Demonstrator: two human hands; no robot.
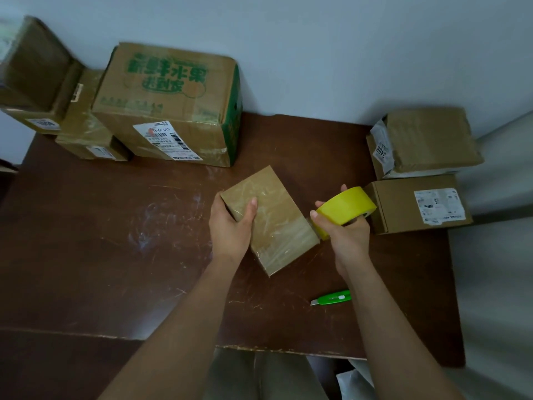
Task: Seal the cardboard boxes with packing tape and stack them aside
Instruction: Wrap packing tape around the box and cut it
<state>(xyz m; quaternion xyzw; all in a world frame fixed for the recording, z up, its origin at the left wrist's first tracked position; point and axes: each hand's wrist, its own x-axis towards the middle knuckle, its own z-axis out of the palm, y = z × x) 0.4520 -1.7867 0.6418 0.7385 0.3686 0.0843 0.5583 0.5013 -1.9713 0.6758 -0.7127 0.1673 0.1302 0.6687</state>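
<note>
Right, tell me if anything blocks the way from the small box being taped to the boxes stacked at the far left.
Nothing visible lies on that path. The small brown cardboard box sits mid-table, and the dark wooden table is bare between it and the left stack. The large green-printed carton stands behind, off the line.

there is only one view, from the camera on my head. it looks forward and down, steeply, on the brown table (86,241) in front of me, close enough that my two forearms come in from the bottom edge. the wide lens bends the edges; the wall (317,53) fills the top and the table's near edge is low.
</note>
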